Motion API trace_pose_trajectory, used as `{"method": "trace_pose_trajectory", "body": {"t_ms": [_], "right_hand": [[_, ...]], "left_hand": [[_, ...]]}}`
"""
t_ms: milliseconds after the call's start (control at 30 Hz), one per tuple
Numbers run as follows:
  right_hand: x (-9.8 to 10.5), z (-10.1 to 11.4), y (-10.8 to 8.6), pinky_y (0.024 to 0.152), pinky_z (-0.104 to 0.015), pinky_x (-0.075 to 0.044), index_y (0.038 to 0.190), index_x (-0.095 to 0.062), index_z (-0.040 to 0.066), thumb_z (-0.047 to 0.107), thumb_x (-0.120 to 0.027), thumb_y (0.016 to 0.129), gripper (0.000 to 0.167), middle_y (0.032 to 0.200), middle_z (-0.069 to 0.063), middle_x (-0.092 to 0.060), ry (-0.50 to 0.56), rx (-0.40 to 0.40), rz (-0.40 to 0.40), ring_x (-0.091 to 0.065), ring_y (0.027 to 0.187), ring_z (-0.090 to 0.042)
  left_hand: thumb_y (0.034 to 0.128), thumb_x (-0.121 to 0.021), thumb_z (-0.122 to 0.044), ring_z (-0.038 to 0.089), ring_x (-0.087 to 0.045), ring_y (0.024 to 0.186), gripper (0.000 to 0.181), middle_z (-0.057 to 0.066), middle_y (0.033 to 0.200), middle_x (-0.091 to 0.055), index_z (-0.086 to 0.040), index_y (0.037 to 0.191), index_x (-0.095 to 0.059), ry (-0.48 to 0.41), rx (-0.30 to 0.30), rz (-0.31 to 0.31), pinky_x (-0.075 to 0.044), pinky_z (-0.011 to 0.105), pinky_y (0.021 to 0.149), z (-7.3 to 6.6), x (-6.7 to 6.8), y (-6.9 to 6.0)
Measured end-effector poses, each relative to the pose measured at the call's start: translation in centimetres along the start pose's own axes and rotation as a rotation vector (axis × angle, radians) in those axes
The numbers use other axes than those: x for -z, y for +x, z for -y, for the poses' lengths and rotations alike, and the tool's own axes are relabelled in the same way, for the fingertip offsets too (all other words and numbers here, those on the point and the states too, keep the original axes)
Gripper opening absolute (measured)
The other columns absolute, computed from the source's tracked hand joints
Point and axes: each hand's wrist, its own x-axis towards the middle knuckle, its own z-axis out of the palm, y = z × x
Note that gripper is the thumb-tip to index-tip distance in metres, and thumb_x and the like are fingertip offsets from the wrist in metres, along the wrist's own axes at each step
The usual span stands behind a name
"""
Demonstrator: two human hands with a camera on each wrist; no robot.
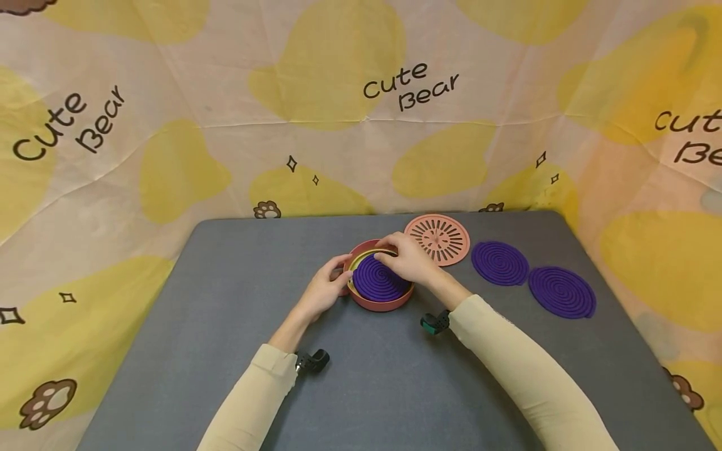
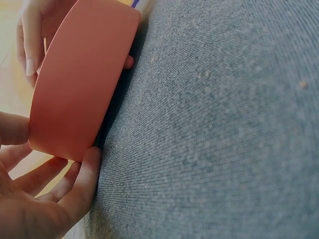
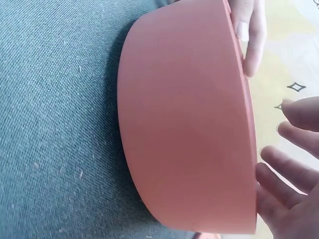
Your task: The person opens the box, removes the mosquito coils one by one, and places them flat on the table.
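A round pink container (image 1: 379, 305) with a yellow inside sits on the grey table, its smooth outer wall filling much of both wrist views. In it lies a purple spiral coaster (image 1: 379, 279). My left hand (image 1: 324, 288) grips the container's left side, thumb near the rim and fingers against the outer wall (image 2: 82, 82). Above the far right rim is my right hand (image 1: 410, 258), its thumb over the coaster. In the right wrist view its fingers are spread and loosely bent beside the rim; whether they touch the coaster is hidden.
A pink slotted disc (image 1: 455, 243) lies behind and right of the container. Farther right, two more purple spiral coasters (image 1: 499, 263) lie flat on the grey table (image 1: 372, 388). A printed cloth (image 1: 338, 75) hangs behind and at the sides.
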Motion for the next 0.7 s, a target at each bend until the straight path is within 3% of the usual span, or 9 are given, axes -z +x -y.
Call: {"method": "trace_pose_trajectory", "body": {"t_ms": [700], "right_hand": [[-2.3, -0.2, 1.4, 0.108, -0.050, -0.043, 0.133, -0.064, 0.007, 0.037, -0.068, 0.098, 0.046, 0.136, -0.014, -0.060, -0.243, -0.024, 0.110, -0.053, 0.129, -0.034]], "left_hand": [[0.1069, -0.055, -0.019, 0.030, -0.058, 0.125, 0.042, 0.013, 0.148, -0.049, -0.019, 0.149, -0.051, -0.020, -0.014, 0.003, -0.058, 0.043, 0.089, 0.2, 0.0, 0.0]]}}
